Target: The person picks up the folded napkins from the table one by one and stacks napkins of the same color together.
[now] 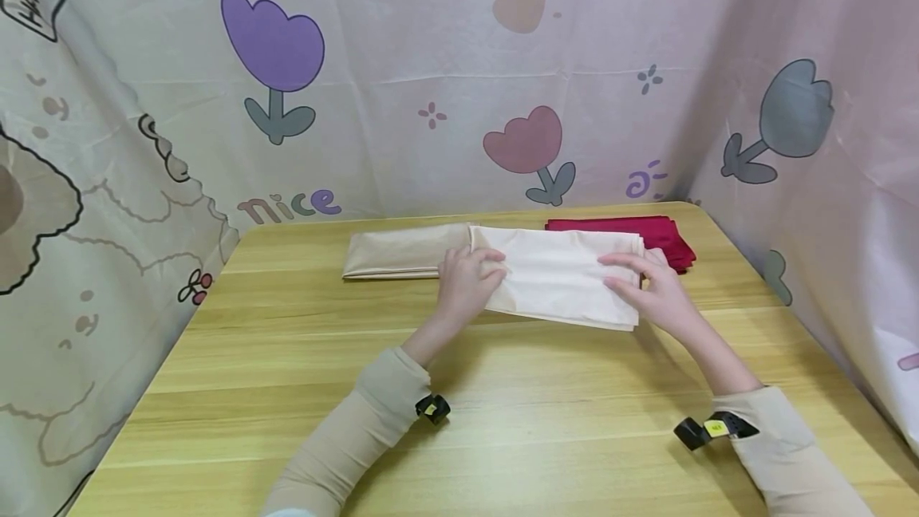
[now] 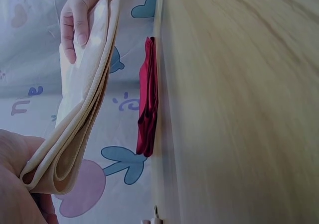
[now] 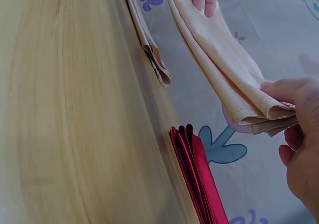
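Note:
Both hands hold a folded cream cloth [image 1: 556, 274] up off the table, one at each end. The left hand [image 1: 467, 282] grips its left end, fingers over the front face. At the other end the right hand [image 1: 656, 290] pinches the cloth's edge, with thumb and fingers on both sides of the layers. In the right wrist view the cream cloth [image 3: 224, 59] shows several stacked folds at its hemmed end. A folded beige cloth [image 1: 398, 252] lies on the table behind the left hand. Behind the right hand lies a folded dark red cloth [image 1: 617, 224], partly hidden by the cream one.
The wooden table [image 1: 287, 389] runs forward to a patterned curtain [image 1: 402, 46] with tulips and hearts, which also hangs along both sides. The red cloth [image 2: 148, 99] and the beige cloth [image 3: 147, 35] lie near the table's far edge. A small black camera is strapped to each sleeve.

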`<state>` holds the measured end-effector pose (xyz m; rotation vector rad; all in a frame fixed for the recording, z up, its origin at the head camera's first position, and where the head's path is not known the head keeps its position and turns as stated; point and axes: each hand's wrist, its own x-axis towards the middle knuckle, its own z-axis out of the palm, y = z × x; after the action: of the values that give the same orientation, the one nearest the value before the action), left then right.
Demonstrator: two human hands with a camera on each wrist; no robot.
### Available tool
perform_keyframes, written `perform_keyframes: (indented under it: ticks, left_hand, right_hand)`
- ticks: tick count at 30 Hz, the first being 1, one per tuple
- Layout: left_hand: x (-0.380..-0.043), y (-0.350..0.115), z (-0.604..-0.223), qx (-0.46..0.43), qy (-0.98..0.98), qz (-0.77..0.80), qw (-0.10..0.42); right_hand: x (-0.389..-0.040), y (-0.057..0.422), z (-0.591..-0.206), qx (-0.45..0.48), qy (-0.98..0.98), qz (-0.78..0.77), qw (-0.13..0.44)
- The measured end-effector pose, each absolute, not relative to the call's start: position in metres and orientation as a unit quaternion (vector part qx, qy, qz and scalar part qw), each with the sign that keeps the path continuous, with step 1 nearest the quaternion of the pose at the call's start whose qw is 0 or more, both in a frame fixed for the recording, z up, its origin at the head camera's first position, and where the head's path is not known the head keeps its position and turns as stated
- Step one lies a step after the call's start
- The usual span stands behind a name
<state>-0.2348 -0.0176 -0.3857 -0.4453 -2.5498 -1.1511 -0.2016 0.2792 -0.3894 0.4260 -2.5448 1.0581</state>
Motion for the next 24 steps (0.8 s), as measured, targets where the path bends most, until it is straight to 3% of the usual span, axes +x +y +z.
perform_keyframes:
  ticks: [24]
  left_hand:
    - [-0.234, -0.036, -0.384, -0.14, -0.895, -0.388, 0.169]
  right_hand:
    - [-0.21, 0.258, -0.389, 0.169, -0.897, 0.364, 0.185]
